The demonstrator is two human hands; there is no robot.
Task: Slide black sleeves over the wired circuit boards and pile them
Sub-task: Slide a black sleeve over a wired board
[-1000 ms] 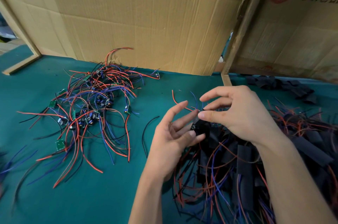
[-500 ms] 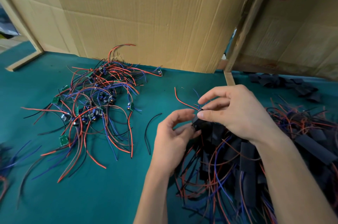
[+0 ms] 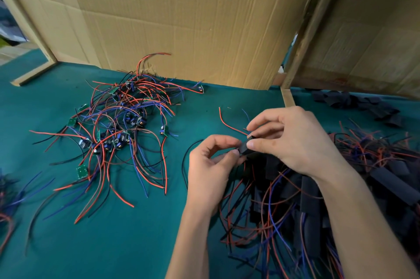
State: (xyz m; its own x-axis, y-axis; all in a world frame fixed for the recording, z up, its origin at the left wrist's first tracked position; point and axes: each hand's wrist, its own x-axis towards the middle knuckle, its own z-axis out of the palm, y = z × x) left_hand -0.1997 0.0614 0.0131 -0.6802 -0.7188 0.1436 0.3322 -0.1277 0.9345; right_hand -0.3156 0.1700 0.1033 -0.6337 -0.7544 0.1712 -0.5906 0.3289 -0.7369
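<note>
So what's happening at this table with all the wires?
A person is fitting a black sleeve onto a wired circuit board. Both hands pinch it: the left hand at one end, the right hand at the other. Bare wired boards lie heaped on the green table to the left; sleeved ones pile up beneath the hands on the right.

Left hand (image 3: pixel 210 165) and right hand (image 3: pixel 293 140) meet (fingers curled), each grip pinching.
</note>
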